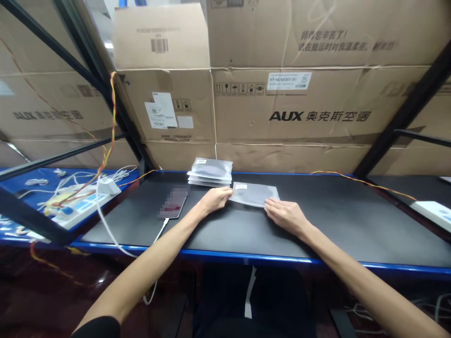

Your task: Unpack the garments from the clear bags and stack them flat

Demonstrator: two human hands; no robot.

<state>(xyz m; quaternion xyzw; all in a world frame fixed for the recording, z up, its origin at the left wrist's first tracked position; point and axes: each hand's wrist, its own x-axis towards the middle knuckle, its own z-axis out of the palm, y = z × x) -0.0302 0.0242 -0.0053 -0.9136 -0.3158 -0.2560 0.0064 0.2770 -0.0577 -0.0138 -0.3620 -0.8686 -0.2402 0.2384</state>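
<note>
Left hand (215, 199) and right hand (286, 215) each pinch an edge of a flat grey pouch (254, 193), contents hidden, on the counter (352, 220).

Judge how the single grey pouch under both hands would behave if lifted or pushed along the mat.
The grey pouch lies thin and flat, so it is probably light and floppy, sagging if lifted by one edge. Its glossy film looks smooth; it would likely slide easily on the black mat. Both the left hand and right hand touch its edges, which suggests it shifts readily.
</note>
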